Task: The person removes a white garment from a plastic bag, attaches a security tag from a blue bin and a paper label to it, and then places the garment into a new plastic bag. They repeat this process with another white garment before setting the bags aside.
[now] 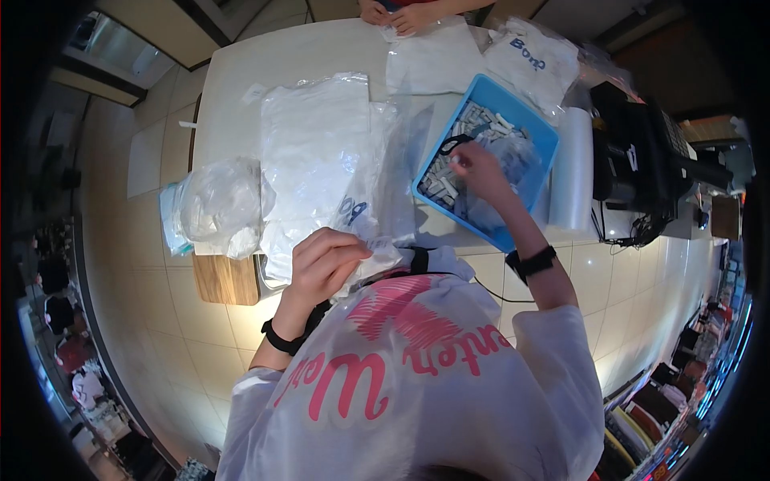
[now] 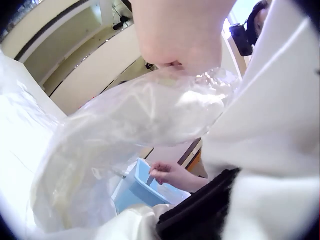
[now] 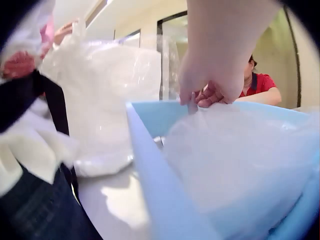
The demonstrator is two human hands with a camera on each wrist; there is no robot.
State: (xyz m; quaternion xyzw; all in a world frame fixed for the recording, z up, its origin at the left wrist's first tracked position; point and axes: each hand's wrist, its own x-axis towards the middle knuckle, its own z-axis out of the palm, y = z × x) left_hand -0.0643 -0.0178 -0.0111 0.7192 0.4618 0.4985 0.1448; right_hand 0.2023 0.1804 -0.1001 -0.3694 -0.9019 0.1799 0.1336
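My left hand (image 1: pixel 327 260) grips the near edge of a clear plastic bag (image 2: pixel 145 107) close to the shirt front. In the left wrist view the bag bulges below the hand, which hides its own fingertips. My right hand (image 1: pixel 481 171) is over a blue bin (image 1: pixel 539 132), its thumb and fingers pinching a small whitish piece (image 3: pixel 192 104). Many small white and grey pieces (image 1: pixel 441 183) fill one side of the bin. Beside the right hand lies a black looped handle (image 1: pixel 455 143). Crumpled clear plastic (image 3: pixel 240 150) covers the bin's other side.
White plastic-bagged packs (image 1: pixel 313 136) lie on the table, with a crumpled clear bag (image 1: pixel 220 200) at left. A marked white pack (image 1: pixel 533 60) sits beyond the bin. A clear plastic roll (image 1: pixel 572 168) and black equipment (image 1: pixel 634 152) stand at right. Another person's hands (image 1: pixel 405 18) work opposite.
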